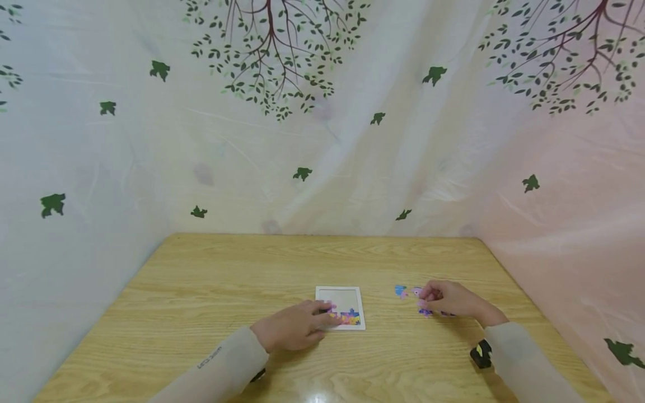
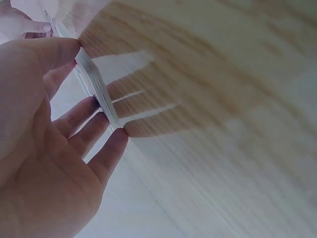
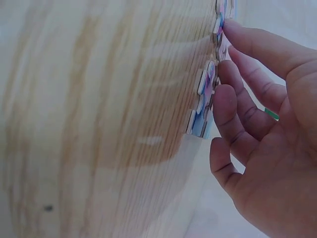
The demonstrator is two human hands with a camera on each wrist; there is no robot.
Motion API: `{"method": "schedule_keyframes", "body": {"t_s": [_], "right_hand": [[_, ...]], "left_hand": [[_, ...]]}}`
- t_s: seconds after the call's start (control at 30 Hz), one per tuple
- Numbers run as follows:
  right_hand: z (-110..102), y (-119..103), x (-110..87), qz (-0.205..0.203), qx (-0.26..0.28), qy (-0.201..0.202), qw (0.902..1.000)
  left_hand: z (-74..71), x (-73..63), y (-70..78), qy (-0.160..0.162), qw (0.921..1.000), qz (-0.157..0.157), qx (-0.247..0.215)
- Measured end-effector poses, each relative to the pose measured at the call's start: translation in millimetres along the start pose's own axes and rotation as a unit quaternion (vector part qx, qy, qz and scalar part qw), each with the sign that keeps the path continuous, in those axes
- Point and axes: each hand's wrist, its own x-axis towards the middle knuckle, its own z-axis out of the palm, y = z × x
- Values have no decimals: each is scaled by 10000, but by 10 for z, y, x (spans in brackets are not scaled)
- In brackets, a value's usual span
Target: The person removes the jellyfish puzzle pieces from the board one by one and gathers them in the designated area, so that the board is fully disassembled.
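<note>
A white-rimmed jigsaw puzzle tray (image 1: 362, 308) lies on the table, its lower part filled with colourful pieces (image 1: 351, 318). Over its left side rests my left hand (image 1: 294, 327), fingers fairly straight and touching the tray. In the left wrist view, the thumb and fingertips meet the edge of the tray (image 2: 94, 77). To the right, my right hand (image 1: 453, 299) is low over a group of loose puzzle pieces (image 1: 400, 290). The right thumb and index finger pinch a small puzzle piece (image 3: 222, 48), partly hidden by the fingertips; the other fingers curl in.
The wooden table (image 1: 242, 263) runs back to a pale curtain (image 1: 342, 196) printed with branches and leaves, which also hangs along both sides. More loose puzzle pieces (image 3: 200, 116) lie close under the right fingers. A dark wrist device (image 1: 481, 354) shows at the right cuff.
</note>
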Motion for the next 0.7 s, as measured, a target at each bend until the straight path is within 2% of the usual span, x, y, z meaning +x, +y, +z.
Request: {"method": "schedule_keyframes", "body": {"t_s": [0.17, 0.43, 0.6, 0.7], "right_hand": [[-15, -60, 20, -180, 120, 28, 9998], [25, -217, 136, -382, -43, 78, 9992], [108, -328, 238, -413, 19, -35, 9991], [175, -402, 307, -425, 117, -131, 9989]], "left_hand": [[21, 3, -13, 139, 9997, 127, 122], [48, -12, -25, 275, 9996, 38, 69], [54, -20, -42, 343, 9989, 272, 178], [59, -25, -56, 475, 9969, 517, 362]]}}
